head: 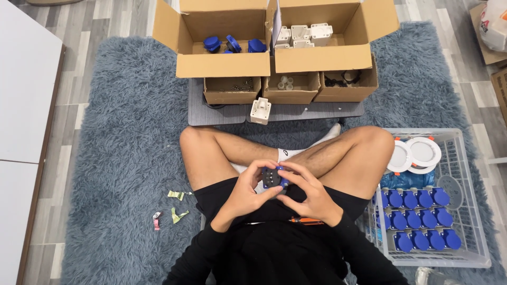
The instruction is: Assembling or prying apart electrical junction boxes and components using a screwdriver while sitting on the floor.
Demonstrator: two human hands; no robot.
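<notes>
Shaggy blue-grey rug (pixel 121 158), covering most of the floor
Two big open cardboard boxes at 12 o'clock: blue parts box (pixel 222 64), white parts box (pixel 317 59)
Clear plastic crate (pixel 465 158) at 4 o'clock, rows of blue caps (pixel 420 219), white round lamps (pixel 414 154)
Left hand (pixel 244 194) and right hand (pixel 311 195), centre, above crossed legs, both closed around small dark socket part (pixel 273 178)
Paper scraps (pixel 177 206) at 8 o'clock

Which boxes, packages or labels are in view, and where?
Two large open brown cartons at the rug's far edge, one holding blue parts, one white.
Three small open brown boxes in front of them.
White bag with red label, top right.
</notes>
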